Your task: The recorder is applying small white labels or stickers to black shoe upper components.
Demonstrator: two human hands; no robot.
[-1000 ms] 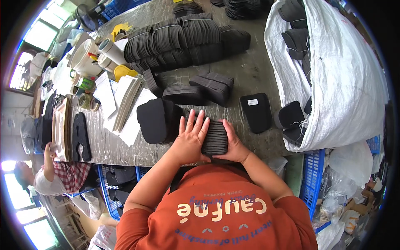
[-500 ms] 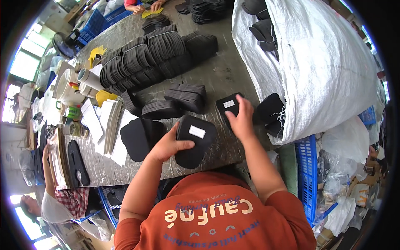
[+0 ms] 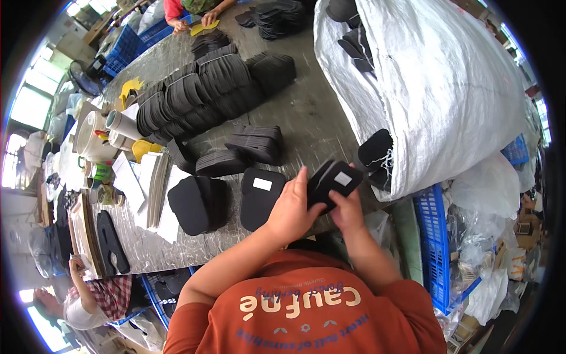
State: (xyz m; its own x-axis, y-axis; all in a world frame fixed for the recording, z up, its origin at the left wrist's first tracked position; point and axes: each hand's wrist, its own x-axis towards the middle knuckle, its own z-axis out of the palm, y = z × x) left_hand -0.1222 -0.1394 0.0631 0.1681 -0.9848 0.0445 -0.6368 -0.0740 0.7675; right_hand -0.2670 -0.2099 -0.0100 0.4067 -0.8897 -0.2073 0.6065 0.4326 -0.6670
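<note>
In front of my chest, a small bundle of black insole-like pads (image 3: 325, 184) with a white label is held off the table, tilted. My right hand (image 3: 349, 213) pinches its lower right part, thumb across the front. At its left edge my left hand (image 3: 290, 206) grips it, thumb low and fingers upright; its far fingers are partly hidden. Just left of that hand a labelled black pad stack (image 3: 257, 203) lies on the table. Another black pad stack (image 3: 191, 203), without a visible label, lies farther left.
Long rows of black pads (image 3: 197, 88) fill the table's middle, with smaller bundles (image 3: 253, 144) nearer. A big white woven sack (image 3: 436, 100) with black pads at its mouth stands right, above a blue crate (image 3: 432, 248). Papers (image 3: 154, 189) lie left. Co-workers are at the far and left sides.
My left hand has left the labelled stack on the table and moved right to the smaller bundle. My right hand has lifted and tilted that bundle toward me.
</note>
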